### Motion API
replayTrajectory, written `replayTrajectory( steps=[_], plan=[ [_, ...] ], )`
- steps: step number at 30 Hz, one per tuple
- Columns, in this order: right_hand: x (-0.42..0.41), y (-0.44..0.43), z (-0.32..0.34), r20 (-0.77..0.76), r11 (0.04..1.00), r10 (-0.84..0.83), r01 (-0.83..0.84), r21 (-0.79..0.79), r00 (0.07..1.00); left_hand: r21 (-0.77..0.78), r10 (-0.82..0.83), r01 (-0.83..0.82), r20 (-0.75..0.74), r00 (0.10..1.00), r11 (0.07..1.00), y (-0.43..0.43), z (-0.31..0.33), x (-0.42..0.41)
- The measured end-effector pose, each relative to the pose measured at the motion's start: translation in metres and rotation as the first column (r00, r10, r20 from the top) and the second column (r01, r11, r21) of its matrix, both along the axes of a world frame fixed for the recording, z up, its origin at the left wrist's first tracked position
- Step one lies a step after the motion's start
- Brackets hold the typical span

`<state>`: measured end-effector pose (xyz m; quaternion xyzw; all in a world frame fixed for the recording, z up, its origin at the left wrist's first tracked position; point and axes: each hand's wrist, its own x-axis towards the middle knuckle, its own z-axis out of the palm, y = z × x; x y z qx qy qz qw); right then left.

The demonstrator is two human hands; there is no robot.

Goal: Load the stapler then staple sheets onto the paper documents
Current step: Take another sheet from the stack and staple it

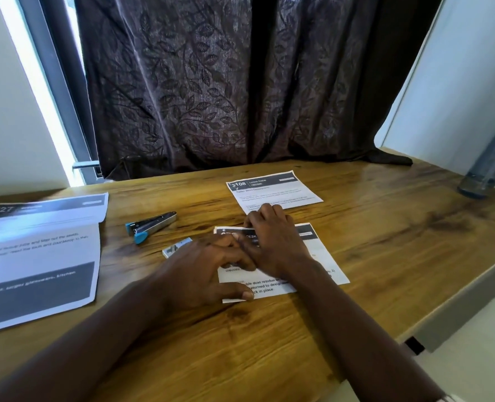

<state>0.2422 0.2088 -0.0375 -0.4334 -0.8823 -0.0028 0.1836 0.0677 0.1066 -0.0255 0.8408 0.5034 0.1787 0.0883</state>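
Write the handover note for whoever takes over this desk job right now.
Left hand: rests on the near sheet, fingers spread.
Right hand: fingers at that sheet's top edge; whether they pinch it cannot be told.
Stapler lies on the table, left of the hands, with the staple box by the left hand. Sheet 3108 lies beyond, the 2727 document far left.
Done: loading cannot be confirmed.
Left: staple the sheets.

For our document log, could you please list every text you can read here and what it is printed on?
"3108": header of the far sheet.
"2727": header of the large left sheet.
"DESK", "dust residue", "in place": the near sheet.
Other print, the stapler and the staple box: too blurred to read.
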Motion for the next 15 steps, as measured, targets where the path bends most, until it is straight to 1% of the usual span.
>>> replayTrajectory(
  steps=[2, 5, 8, 9, 11, 13, 15],
  plan=[
    [0.0, 0.0, 0.001, -0.029, 1.0, 0.009, -0.01, -0.011, 1.0, -0.007, 0.007, -0.007, -0.02, 1.0, 1.0, -0.002, 0.003, 0.0],
    [0.001, -0.002, 0.003, -0.115, 0.999, 0.045, -0.046, -0.007, 0.992, 0.009, 0.049, -0.049, -0.028, 0.998, 0.999, -0.008, 0.017, -0.004],
    [0.002, -0.001, 0.005, -0.166, 0.997, 0.078, -0.081, -0.007, 0.983, 0.064, 0.205, -0.203, -0.028, 0.978, 0.977, -0.01, 0.044, -0.03],
    [0.002, 0.0, 0.005, -0.165, 0.996, 0.088, -0.09, -0.005, 0.982, 0.073, 0.278, -0.273, -0.073, 0.958, 0.959, -0.01, 0.053, -0.042],
    [0.002, 0.002, 0.005, -0.136, 0.995, 0.101, -0.098, 0.027, 0.986, 0.091, 0.422, -0.412, -0.179, 0.889, 0.907, -0.009, 0.065, -0.066],
    [0.001, 0.002, 0.005, -0.109, 0.993, 0.108, -0.101, 0.064, 0.988, 0.102, 0.543, -0.534, -0.189, 0.818, 0.84, -0.007, 0.064, -0.079],
    [0.001, 0.002, 0.005, -0.126, 0.991, 0.115, -0.106, 0.075, 0.985, 0.113, 0.621, -0.613, -0.227, 0.75, 0.782, -0.004, 0.055, -0.084]
  ],
)
